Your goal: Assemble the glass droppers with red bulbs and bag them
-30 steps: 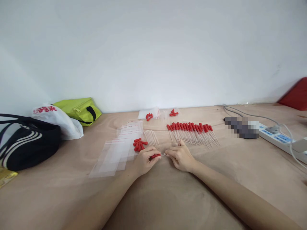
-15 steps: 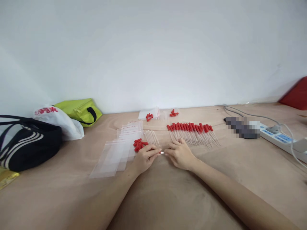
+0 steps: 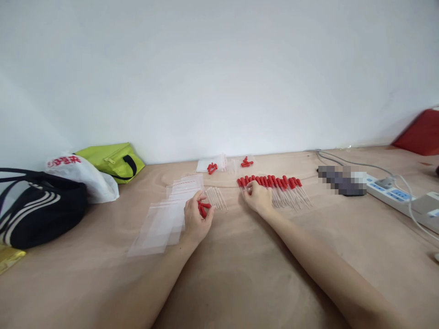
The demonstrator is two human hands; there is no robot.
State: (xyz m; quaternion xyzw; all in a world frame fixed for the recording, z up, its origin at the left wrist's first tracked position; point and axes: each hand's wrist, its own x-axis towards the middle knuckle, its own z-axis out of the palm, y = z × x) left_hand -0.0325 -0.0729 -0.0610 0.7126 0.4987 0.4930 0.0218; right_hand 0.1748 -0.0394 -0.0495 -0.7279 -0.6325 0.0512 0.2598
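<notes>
My left hand (image 3: 199, 218) is at a small pile of red rubber dropper bulbs (image 3: 203, 210), its thumb and fingers apart around them. Several bare glass tubes (image 3: 216, 198) lie side by side just to its right. A long row of glass droppers (image 3: 284, 197) with red bulbs fitted lies further right, bulbs pointing to the wall. At the left end of this row my right hand (image 3: 258, 198) has its fingers pinched together on a dropper, mostly hidden by the hand. Clear zip bags (image 3: 154, 228) lie overlapped left of my left hand.
Near the wall are more bags (image 3: 206, 163) and loose red bulbs (image 3: 246, 162). On the right lie a blurred-out dark object (image 3: 339, 181) and a white power strip (image 3: 394, 194) with cables. A black bag (image 3: 44, 210), a white plastic bag (image 3: 99, 185) and a lime-green bag (image 3: 109, 157) stand left.
My hands were together at the middle on a dropper. They have parted: the left went back left to the bulb pile and opened, the right moved up to the dropper row.
</notes>
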